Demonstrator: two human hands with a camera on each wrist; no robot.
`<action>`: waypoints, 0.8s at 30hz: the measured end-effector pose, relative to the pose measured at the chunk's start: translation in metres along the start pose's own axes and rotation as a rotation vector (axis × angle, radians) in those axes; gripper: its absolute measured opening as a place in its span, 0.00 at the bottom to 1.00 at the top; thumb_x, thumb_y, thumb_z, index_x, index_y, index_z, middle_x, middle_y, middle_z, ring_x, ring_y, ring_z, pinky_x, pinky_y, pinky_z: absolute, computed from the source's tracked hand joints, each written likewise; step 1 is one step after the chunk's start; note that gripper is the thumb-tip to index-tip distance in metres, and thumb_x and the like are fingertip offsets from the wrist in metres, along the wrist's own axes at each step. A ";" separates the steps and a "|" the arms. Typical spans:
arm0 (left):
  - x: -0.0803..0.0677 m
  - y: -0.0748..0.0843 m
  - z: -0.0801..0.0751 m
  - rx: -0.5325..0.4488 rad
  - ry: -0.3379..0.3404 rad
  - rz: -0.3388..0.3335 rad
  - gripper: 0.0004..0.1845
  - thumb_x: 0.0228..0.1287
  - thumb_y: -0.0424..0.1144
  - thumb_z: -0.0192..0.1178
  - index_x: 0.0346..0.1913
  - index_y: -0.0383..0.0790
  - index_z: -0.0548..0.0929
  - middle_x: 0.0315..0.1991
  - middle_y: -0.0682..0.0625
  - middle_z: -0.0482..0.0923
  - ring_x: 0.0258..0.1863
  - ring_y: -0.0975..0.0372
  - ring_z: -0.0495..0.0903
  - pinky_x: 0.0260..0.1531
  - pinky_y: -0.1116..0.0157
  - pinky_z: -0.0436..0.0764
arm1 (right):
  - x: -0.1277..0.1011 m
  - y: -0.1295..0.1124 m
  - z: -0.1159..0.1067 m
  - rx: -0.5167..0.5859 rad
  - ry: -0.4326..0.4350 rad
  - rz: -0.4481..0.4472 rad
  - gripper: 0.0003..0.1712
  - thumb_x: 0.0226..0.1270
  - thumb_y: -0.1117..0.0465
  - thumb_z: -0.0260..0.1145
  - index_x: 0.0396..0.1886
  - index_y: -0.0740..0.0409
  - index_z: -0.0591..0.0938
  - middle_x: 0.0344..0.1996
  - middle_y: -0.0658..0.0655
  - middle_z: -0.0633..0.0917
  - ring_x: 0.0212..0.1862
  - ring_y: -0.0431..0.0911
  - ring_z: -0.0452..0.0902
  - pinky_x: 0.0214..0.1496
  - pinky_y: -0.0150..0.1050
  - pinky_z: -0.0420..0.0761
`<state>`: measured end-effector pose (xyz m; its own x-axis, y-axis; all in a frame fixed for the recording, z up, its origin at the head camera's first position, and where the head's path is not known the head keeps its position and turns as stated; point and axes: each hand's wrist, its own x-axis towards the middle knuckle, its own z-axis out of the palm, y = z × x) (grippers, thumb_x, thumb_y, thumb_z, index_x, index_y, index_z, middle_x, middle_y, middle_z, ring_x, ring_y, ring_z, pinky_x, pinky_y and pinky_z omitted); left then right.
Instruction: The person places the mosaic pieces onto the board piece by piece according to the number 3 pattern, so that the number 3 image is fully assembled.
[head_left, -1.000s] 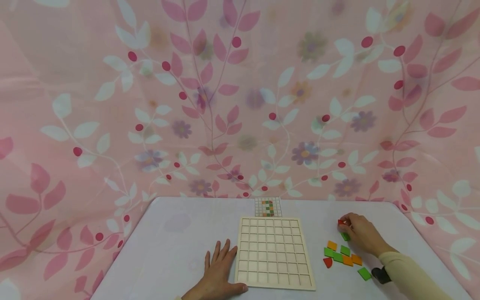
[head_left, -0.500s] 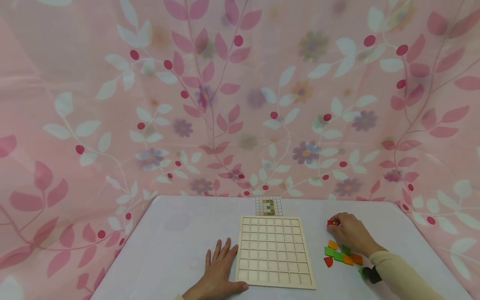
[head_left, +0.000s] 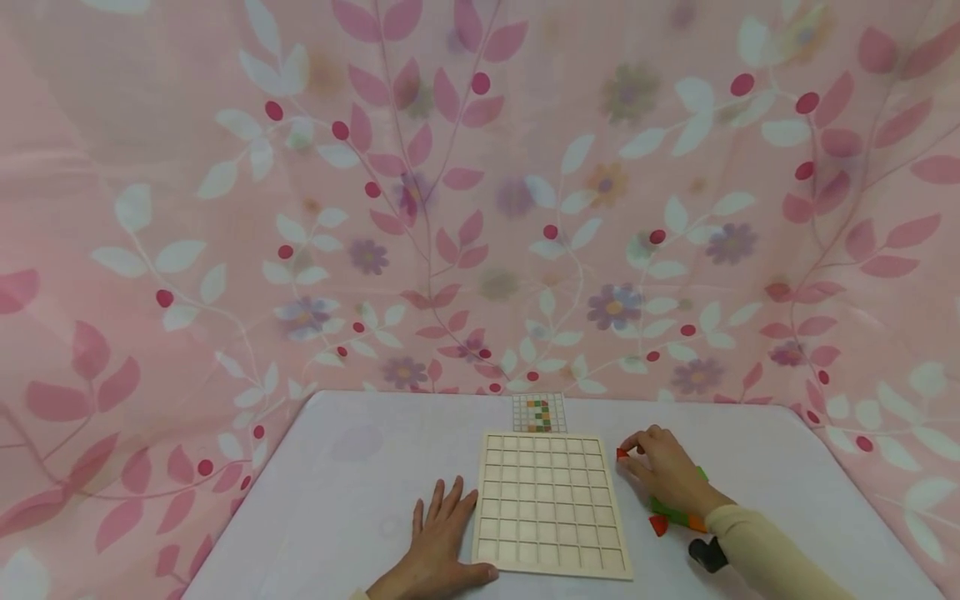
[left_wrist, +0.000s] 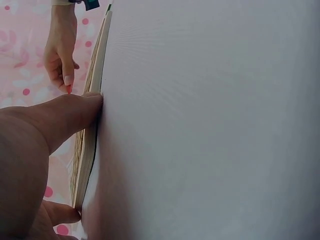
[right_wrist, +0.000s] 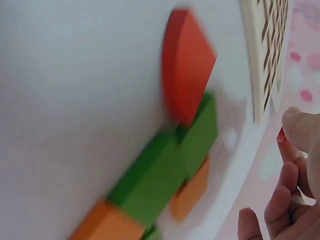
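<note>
My right hand (head_left: pixel 663 467) pinches a small red tile (head_left: pixel 622 454) between thumb and fingers, just right of a pale wooden grid board (head_left: pixel 551 504). In the right wrist view the red tile (right_wrist: pixel 281 135) peeks out under the thumb, mostly hidden. My left hand (head_left: pixel 441 542) lies with fingers spread along the board's left side, its thumb at the near left corner. The left wrist view has that thumb (left_wrist: pixel 75 112) against the board's edge (left_wrist: pixel 90 145). Below the right hand lie a red quarter-round tile (head_left: pixel 658 525) and green tiles (right_wrist: pixel 150 175), partly hidden by the arm.
A small printed grid card (head_left: pixel 538 413) with coloured squares lies behind the board. Orange tiles (right_wrist: pixel 192 190) sit among the green ones on the white tabletop (head_left: pixel 360 467). A pink floral curtain (head_left: pixel 480 208) hangs behind the table.
My right hand has moved left toward the board with the red tile, passing above the other tiles and covering some of them. The left hand has stayed in place.
</note>
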<state>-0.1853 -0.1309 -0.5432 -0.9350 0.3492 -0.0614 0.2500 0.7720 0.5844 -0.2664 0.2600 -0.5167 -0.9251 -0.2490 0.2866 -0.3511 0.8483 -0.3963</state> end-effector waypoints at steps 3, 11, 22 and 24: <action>0.001 0.000 0.001 -0.003 -0.007 -0.008 0.61 0.43 0.72 0.68 0.76 0.41 0.59 0.80 0.39 0.42 0.78 0.39 0.31 0.64 0.28 0.31 | 0.000 -0.010 0.005 0.005 0.011 -0.002 0.12 0.63 0.54 0.72 0.43 0.51 0.83 0.34 0.47 0.74 0.41 0.43 0.67 0.41 0.39 0.73; 0.000 0.000 0.001 0.007 -0.012 -0.009 0.61 0.43 0.73 0.67 0.76 0.42 0.58 0.80 0.40 0.41 0.78 0.40 0.31 0.65 0.29 0.31 | 0.008 -0.030 0.020 0.000 0.036 -0.005 0.14 0.59 0.52 0.75 0.41 0.51 0.83 0.31 0.47 0.72 0.37 0.43 0.64 0.38 0.37 0.67; 0.001 -0.002 0.001 0.012 -0.001 0.007 0.61 0.44 0.73 0.66 0.76 0.42 0.58 0.80 0.39 0.41 0.78 0.39 0.31 0.64 0.28 0.31 | 0.028 -0.053 0.031 0.032 -0.040 0.047 0.14 0.59 0.51 0.75 0.40 0.51 0.85 0.29 0.47 0.72 0.37 0.43 0.63 0.37 0.36 0.65; 0.001 -0.003 0.001 0.010 -0.002 0.008 0.61 0.45 0.73 0.66 0.76 0.41 0.58 0.80 0.39 0.41 0.78 0.39 0.31 0.64 0.28 0.31 | 0.031 -0.055 0.033 0.040 -0.042 0.046 0.13 0.59 0.51 0.75 0.39 0.51 0.86 0.28 0.46 0.72 0.37 0.42 0.63 0.37 0.35 0.65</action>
<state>-0.1870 -0.1321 -0.5453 -0.9325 0.3564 -0.0580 0.2599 0.7742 0.5772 -0.2806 0.1898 -0.5146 -0.9454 -0.2304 0.2304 -0.3127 0.8403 -0.4429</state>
